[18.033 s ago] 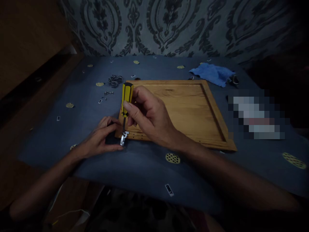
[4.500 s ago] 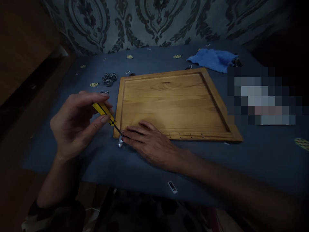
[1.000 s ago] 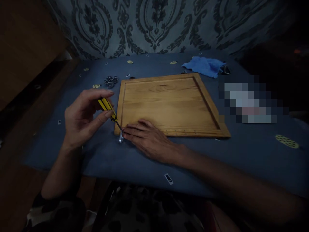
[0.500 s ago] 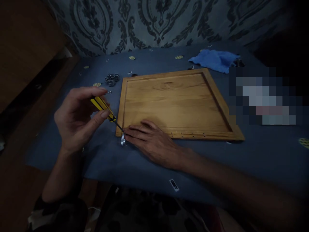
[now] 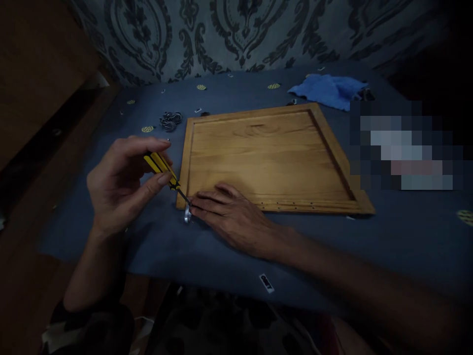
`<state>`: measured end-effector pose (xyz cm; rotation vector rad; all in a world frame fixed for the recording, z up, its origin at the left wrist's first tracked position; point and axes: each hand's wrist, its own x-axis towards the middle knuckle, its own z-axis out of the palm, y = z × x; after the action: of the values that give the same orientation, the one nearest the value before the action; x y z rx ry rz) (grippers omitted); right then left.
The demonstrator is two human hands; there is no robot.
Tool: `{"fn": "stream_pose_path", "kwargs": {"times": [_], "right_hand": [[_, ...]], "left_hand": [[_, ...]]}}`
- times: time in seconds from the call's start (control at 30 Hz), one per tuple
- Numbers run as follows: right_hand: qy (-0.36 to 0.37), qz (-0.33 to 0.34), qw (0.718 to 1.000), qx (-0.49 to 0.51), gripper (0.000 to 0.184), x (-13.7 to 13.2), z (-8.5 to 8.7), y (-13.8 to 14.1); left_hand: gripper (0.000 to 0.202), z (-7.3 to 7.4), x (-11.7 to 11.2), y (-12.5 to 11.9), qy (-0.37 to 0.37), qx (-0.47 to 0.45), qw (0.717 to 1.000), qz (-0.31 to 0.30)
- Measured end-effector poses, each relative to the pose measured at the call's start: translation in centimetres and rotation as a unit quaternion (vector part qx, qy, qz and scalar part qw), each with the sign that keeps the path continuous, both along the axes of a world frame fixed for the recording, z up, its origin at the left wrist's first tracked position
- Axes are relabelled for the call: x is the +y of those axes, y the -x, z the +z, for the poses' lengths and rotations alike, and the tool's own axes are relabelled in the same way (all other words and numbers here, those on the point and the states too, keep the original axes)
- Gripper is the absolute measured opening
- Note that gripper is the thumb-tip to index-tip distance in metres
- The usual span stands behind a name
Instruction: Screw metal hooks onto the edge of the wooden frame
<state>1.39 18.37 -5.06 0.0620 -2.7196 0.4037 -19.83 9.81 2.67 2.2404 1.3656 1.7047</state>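
Note:
My left hand (image 5: 118, 185) grips a yellow and black screwdriver (image 5: 162, 170), slanted down to the right. Its tip meets a small metal hook (image 5: 187, 214) at the near left corner of a wooden board (image 5: 266, 153). My right hand (image 5: 229, 214) lies across that corner, its fingers pressed together and pinching the hook against the board's front edge. A row of small holes runs along that front edge.
A blue patterned cloth (image 5: 221, 246) covers the table. A pile of metal hooks (image 5: 170, 120) and loose screws lie left of the board. A crumpled blue rag (image 5: 327, 90) sits at the back right. Patterned wallpaper rises behind; a wooden panel stands at left.
Eighteen seconds ago my right hand held the screwdriver upright and my left held the hook; the hands have swapped. Over the last second both hands stay in place, and only the view shifts.

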Motion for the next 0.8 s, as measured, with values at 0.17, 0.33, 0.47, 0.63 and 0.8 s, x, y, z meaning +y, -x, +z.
{"fn": "stream_pose_path", "kwargs": {"times": [0.17, 0.33, 0.47, 0.63, 0.8], "right_hand": [[-0.001, -0.004, 1.000, -0.004, 0.036, 0.00, -0.13, -0.06], [0.001, 0.002, 1.000, 0.005, 0.036, 0.04, -0.12, -0.07], [0.001, 0.001, 1.000, 0.006, 0.036, 0.03, 0.04, -0.10], [0.003, -0.001, 1.000, 0.009, 0.035, 0.04, -0.16, -0.06], [0.003, -0.003, 1.000, 0.000, 0.036, 0.09, -0.32, -0.07]], "left_hand": [[0.059, 0.20, 0.09, 0.12, -0.020, 0.028, 0.999, 0.002], [0.056, 0.11, 0.06, 0.27, -0.027, 0.035, 0.999, 0.020], [0.047, 0.14, -0.33, 0.01, 0.012, 0.026, 0.999, 0.033], [0.046, 0.12, -0.44, -0.13, 0.022, 0.026, 0.999, 0.032], [0.045, 0.16, -0.27, 0.22, -0.021, 0.020, 0.999, 0.037]]}}
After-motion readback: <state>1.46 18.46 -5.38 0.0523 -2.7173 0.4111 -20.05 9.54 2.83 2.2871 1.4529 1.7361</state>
